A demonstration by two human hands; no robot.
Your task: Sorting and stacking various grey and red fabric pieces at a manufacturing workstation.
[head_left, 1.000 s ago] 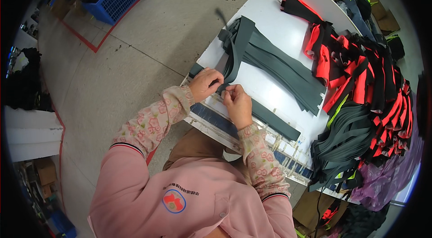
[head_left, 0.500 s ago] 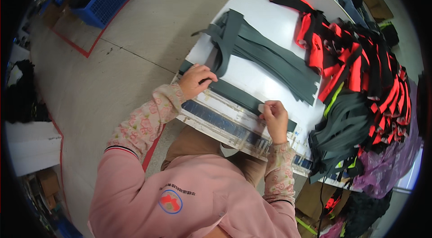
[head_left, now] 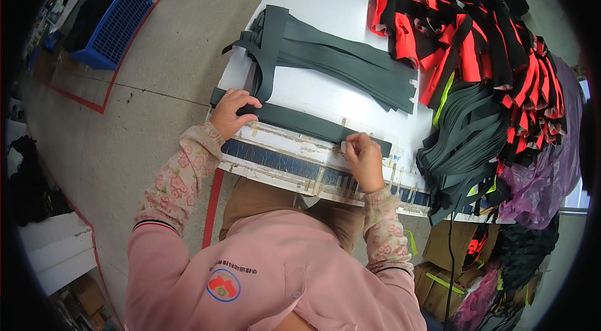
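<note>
A dark grey-green elastic strip [head_left: 300, 122] lies flat along the near side of the white table [head_left: 325, 90]. My left hand [head_left: 231, 113] is on its left part, fingers curled and thumb bent, holding it down. Close to the strip's right end, my right hand [head_left: 366, 161] pinches a small whitish piece [head_left: 343, 147] against the near edge; its exact kind is too small to tell. Just beyond, a stack of similar strips [head_left: 338, 63] is spread lengthwise, with one strip looped over its left end.
Red-and-black bands [head_left: 463, 43] are heaped at the right, above a bundle of dark green strips [head_left: 466, 127] draping over the edge. A purple plastic bag [head_left: 532, 187] hangs beside them. A blue crate [head_left: 113, 24] stands on the floor at far left. Tape marks line the table's front.
The whole view has shifted, so the table sits further left and higher. My right hand remains at the strip's near edge with the whitish piece; my left hand still holds the strip's left part.
</note>
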